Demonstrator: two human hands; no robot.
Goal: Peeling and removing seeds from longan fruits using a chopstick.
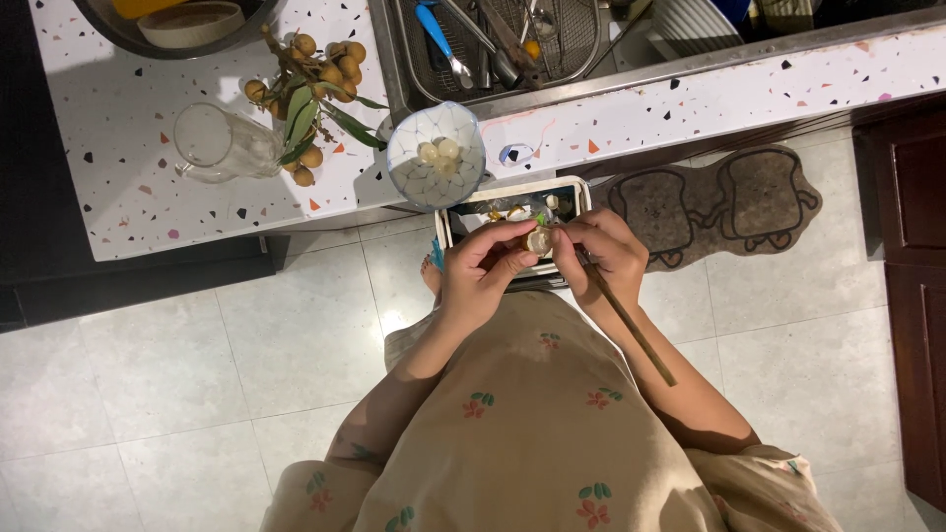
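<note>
My left hand point(485, 264) and my right hand point(603, 251) meet over a small white-rimmed bin point(574, 187) on the floor. Between the fingertips of both hands sits a small round tan fruit point(538, 240). My right hand also grips a long thin wooden stick point(631, 327) that runs back along my forearm. A white patterned bowl point(436, 156) with a few peeled pale fruits stands at the counter edge just above my hands. A branch of round tan fruits with green leaves point(307, 94) lies on the counter to the left.
A clear glass jug point(222, 145) lies beside the fruit branch on the speckled white counter point(128, 167). A sink point(503, 39) holds utensils and a wire rack. A brown bread-shaped mat point(724, 202) lies on the tiled floor. Dark cabinets point(912, 266) stand at right.
</note>
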